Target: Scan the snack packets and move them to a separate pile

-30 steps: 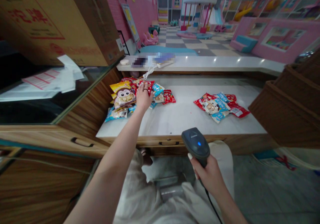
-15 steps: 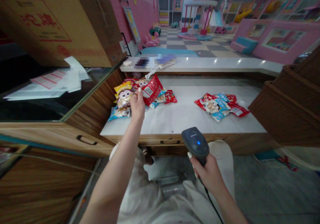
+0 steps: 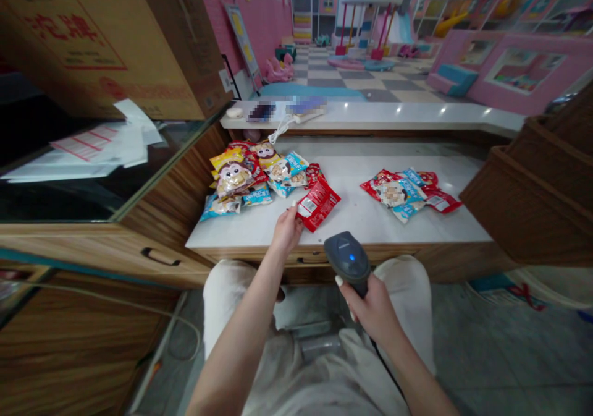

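Note:
Pinched at its left edge by my left hand (image 3: 286, 229) is a red snack bag (image 3: 320, 206), its white barcode label facing up, over the front of the white counter (image 3: 269, 224). My right hand (image 3: 370, 308) grips a dark barcode scanner (image 3: 346, 256) by its handle; a blue light glows on top and its head points towards the red bag. Behind my left hand lies a pile of yellow, red and blue snack bags (image 3: 235, 176). A smaller group of red and blue bags (image 3: 401, 195) rests on the counter to the right.
A large cardboard box (image 3: 106, 51) and loose papers (image 3: 97, 150) sit on the dark glass top at left. A raised ledge (image 3: 370, 116) with a white cable (image 3: 281, 130) runs along the back. A brown woven basket (image 3: 532, 199) stands at right.
My left hand has drawn the red snack bag away from the left pile, to the right and nearer me. My right hand has shifted the scanner slightly left towards it.

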`<state>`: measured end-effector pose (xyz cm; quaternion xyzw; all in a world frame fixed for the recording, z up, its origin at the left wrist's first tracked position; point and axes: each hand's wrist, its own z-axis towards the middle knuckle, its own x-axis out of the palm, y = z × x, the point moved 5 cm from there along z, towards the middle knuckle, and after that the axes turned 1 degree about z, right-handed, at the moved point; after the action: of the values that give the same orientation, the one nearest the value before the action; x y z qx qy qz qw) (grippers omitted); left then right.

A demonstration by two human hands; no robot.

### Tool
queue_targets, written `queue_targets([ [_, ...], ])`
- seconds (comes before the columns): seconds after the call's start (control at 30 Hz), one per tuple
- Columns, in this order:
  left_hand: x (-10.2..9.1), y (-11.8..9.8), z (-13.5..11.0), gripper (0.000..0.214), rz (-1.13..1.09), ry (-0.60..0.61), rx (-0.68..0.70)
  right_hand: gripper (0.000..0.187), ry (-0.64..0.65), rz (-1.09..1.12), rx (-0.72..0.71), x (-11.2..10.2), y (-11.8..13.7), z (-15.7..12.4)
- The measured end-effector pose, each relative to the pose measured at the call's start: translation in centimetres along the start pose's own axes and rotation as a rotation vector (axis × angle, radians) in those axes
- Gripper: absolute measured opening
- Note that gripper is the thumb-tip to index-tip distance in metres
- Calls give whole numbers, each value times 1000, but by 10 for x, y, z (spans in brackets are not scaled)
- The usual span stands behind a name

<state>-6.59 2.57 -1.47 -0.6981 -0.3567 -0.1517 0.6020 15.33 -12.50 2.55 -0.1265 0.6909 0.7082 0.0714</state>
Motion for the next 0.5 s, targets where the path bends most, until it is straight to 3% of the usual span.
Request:
queue_targets([
  [0.23,-2,3,-1,36,2,53,47,20,28,-13,-13,14,13,8],
  [0.5,0,3,0,36,26,71,51,25,3,-47,-32,13,20,15],
])
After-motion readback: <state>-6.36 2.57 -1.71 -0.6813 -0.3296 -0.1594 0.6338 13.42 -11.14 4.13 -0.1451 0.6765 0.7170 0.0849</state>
